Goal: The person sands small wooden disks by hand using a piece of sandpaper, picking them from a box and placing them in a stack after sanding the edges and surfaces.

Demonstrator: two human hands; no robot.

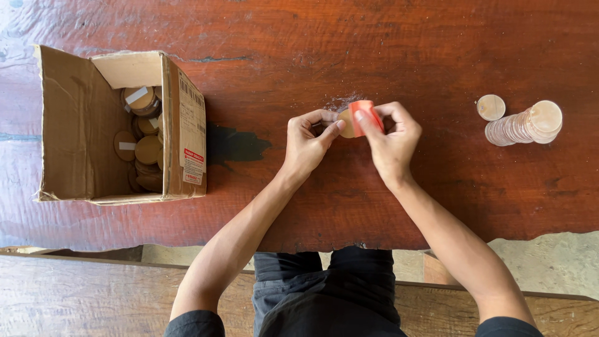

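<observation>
Head view: the left hand [307, 142] pinches a small wooden disc [345, 123] above the table's [299, 206] middle, while the right hand [392, 138] grips an orange sanding block [365, 113] against it. So slight a pinch could let the disc slip; the leaning disc stack [523, 125] near the right edge could topple if the table is jolted.

Looks like a small craft workshop. A worn red wooden worktop [299, 200] carries a cardboard box [75, 125] of wooden discs [148, 150]. A stack of finished discs [521, 125] lies aside

Single head-worn view, straight down, close over the wooden table [437, 56].
</observation>
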